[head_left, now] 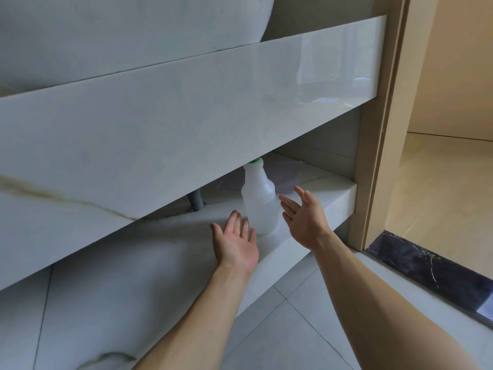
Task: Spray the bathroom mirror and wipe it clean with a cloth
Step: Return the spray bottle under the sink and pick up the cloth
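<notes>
While spray bottle (260, 202) stands upright, green top up | left hand (236, 243), right hand (304, 218) spread, flanking it

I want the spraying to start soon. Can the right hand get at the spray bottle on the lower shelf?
Probably yes: the right hand is open beside the upright spray bottle, nothing between them.

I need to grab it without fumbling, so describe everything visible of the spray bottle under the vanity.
The spray bottle is translucent white plastic, with a round body, sloped shoulders and a narrower neck. A bit of green shows at its top, mostly hidden behind the counter's front edge. It stands upright on the lower shelf, near the front. The open left hand and right hand flank it, neither gripping it. A pale cloth lies behind it.
</notes>
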The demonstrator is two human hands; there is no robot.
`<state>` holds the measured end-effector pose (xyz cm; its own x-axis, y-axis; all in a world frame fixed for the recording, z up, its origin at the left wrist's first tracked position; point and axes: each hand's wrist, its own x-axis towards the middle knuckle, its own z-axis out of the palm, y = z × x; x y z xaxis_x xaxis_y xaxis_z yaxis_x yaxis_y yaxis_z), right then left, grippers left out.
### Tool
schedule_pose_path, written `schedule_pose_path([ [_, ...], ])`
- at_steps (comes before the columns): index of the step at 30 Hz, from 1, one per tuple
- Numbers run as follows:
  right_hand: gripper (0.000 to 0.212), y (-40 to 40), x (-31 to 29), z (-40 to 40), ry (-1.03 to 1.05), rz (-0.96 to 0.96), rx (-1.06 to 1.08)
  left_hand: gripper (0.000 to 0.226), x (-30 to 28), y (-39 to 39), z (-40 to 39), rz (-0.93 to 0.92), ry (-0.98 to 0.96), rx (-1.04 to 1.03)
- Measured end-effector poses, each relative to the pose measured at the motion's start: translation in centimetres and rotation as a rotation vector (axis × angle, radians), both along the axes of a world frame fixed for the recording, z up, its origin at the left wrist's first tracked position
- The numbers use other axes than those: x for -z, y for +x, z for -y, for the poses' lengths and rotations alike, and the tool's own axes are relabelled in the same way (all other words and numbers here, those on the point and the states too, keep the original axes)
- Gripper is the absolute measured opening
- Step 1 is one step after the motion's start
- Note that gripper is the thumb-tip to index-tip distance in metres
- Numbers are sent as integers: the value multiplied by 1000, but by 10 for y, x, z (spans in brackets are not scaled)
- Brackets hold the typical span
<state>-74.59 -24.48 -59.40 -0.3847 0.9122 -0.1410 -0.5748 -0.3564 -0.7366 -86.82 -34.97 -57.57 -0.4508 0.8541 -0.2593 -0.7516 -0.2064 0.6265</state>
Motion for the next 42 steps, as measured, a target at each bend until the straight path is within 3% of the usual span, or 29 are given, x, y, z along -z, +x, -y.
schedule_pose_path([
  [5, 48, 22, -6, 1, 32, 25, 32, 68, -8, 10, 10, -79, 30, -33],
  [15, 41, 100, -35, 4, 131, -11, 211, 52, -46, 84, -43, -343, 164, 302],
  [20, 45, 158, -83, 7, 150, -89, 337, 47, -97, 133, -74, -400, 228, 441],
  [25, 46, 214, -201, 15, 204, -67, 458, 47, -198, 184, -79, -429, 293, 488],
  [31, 45, 222, -373, 23, 261, -58, 468, 46, -371, 191, -79, -429, 370, 445],
  [37, 31, 171, -537, 28, 291, 40, 359, 36, -547, 115, -61, -542, 373, 216],
  [42, 23, 88, -617, 34, 312, 323, 179, 29, -630, 3, -21, -825, 127, -11],
])
